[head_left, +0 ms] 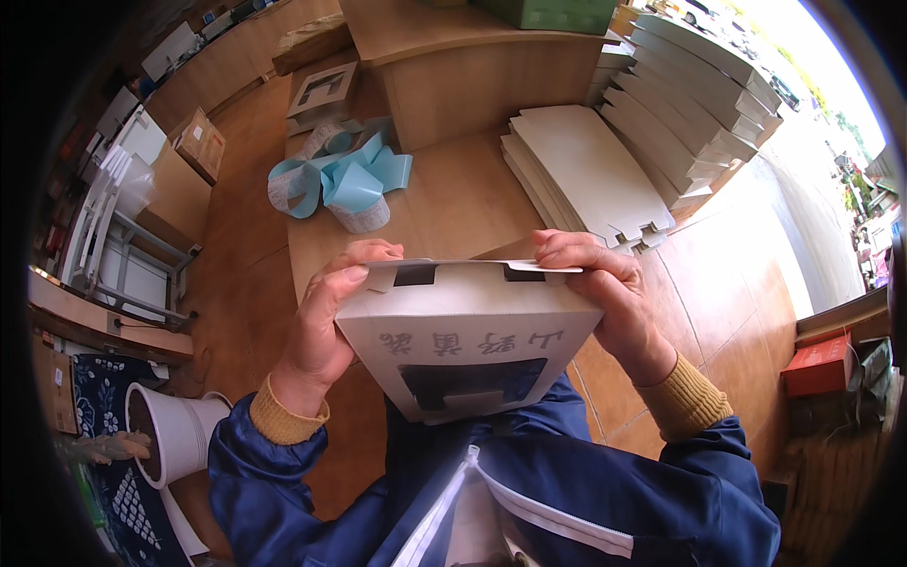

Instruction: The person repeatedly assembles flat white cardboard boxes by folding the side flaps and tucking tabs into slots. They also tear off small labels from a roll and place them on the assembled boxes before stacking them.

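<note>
A white cardboard box (378, 331) with dark brush lettering and a dark window cut-out is held up in front of my lap. Its upper edge carries a flap with two dark slots. My left hand (326, 307) grips the upper left corner, thumb and fingers closed on the edge. At the upper right corner my right hand (609, 293) does likewise, fingers over the flap. The box tilts, its printed face toward me. Beyond it is the wooden table (453, 189), where flat white box blanks (586, 170) lie stacked to the right.
Light-blue backed label strips (354, 184) lie curled on the table's left part, with a finished-looking box (323, 94) behind them. Taller stacks of blanks (671, 113) rise at the far right. A green crate (557, 13) tops the raised counter. A white pot (179, 430) stands at left.
</note>
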